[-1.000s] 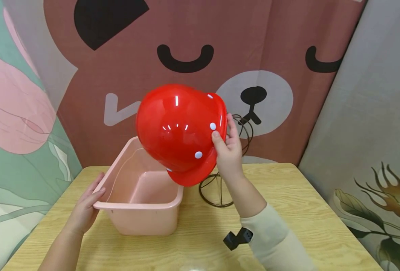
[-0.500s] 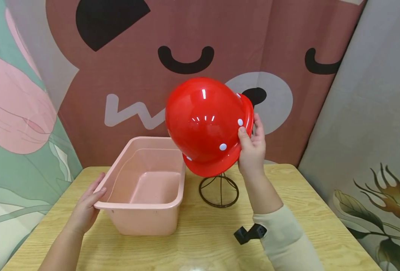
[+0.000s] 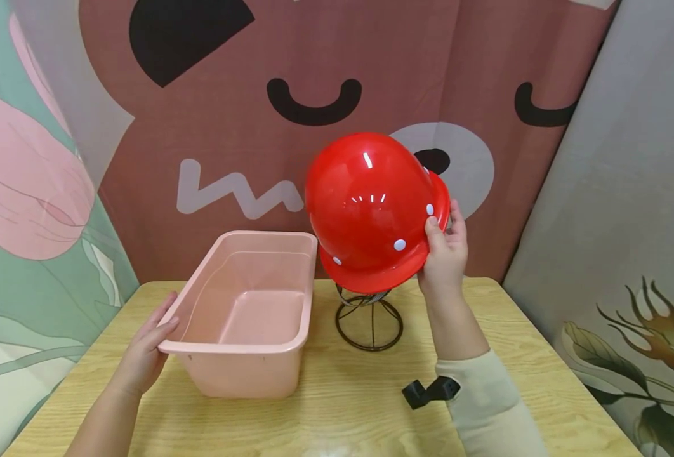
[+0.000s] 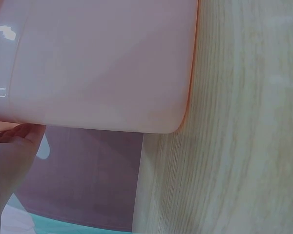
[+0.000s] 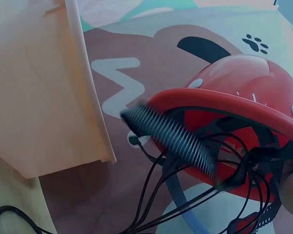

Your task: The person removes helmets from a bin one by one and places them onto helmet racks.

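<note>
My right hand [image 3: 447, 254] holds a red hard hat [image 3: 365, 203] by its edge, thumb on the outside beside a white rivet and fingers behind the rim. The hat is tilted over a dark wire stand [image 3: 372, 324] with a round base, hiding its upper part. In the right wrist view, the stand's wires [image 5: 151, 183] run up toward the hat's open underside, where black straps and a ribbed dark band [image 5: 173, 139] show. My left hand [image 3: 143, 352] grips the pink plastic bin [image 3: 234, 368] at its near left rim, thumb over the edge.
The bin stands upright on the wooden table [image 3: 360, 406], just left of the wire stand, and its inside floor shows bare. A patterned cloth backdrop [image 3: 228, 127] rises behind the table. A small black device [image 3: 431, 391] sits at the right sleeve's cuff.
My right hand has carried the hard hat rightward from above the bin's right side to over the wire stand, turning it more upright. My left hand and the bin have stayed put.
</note>
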### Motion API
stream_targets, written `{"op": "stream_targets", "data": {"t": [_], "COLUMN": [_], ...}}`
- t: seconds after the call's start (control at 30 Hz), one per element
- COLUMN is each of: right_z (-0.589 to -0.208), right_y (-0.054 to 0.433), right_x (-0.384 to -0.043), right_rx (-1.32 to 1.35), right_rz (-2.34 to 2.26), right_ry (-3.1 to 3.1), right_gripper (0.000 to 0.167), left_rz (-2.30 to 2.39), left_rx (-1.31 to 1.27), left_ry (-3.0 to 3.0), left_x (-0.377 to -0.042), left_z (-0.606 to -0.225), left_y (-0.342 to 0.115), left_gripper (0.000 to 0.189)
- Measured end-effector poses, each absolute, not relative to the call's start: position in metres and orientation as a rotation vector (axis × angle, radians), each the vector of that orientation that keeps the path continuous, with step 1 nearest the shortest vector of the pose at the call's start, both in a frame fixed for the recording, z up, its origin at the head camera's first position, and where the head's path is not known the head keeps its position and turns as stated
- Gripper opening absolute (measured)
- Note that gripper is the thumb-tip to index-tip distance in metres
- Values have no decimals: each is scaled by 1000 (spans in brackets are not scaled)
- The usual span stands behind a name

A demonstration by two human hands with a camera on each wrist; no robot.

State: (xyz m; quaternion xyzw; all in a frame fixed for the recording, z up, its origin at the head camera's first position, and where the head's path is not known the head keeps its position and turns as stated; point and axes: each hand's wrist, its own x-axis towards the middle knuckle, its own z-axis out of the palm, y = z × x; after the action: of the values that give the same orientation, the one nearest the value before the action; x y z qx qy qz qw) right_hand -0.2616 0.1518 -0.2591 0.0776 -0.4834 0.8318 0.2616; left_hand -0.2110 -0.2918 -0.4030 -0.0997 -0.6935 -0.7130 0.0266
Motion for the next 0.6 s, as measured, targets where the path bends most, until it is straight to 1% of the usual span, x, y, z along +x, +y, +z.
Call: {"op": "stream_targets", "data": {"t": [0.33, 0.6], "right_z": [-268, -280], "right_y": [162, 167], "right_x": [-265, -270], "right_rx": [151, 96], "right_rz": [2306, 2355], "right_ry": [-1247, -1192], "right_gripper": [64, 59], "left_rz": [-2193, -2193], "left_rx": [-299, -288], "left_ry": [-2142, -2147], "left_x": [-210, -209], "left_z": [-403, -403], "left_y": [-293, -294], "left_gripper": [65, 65]}}
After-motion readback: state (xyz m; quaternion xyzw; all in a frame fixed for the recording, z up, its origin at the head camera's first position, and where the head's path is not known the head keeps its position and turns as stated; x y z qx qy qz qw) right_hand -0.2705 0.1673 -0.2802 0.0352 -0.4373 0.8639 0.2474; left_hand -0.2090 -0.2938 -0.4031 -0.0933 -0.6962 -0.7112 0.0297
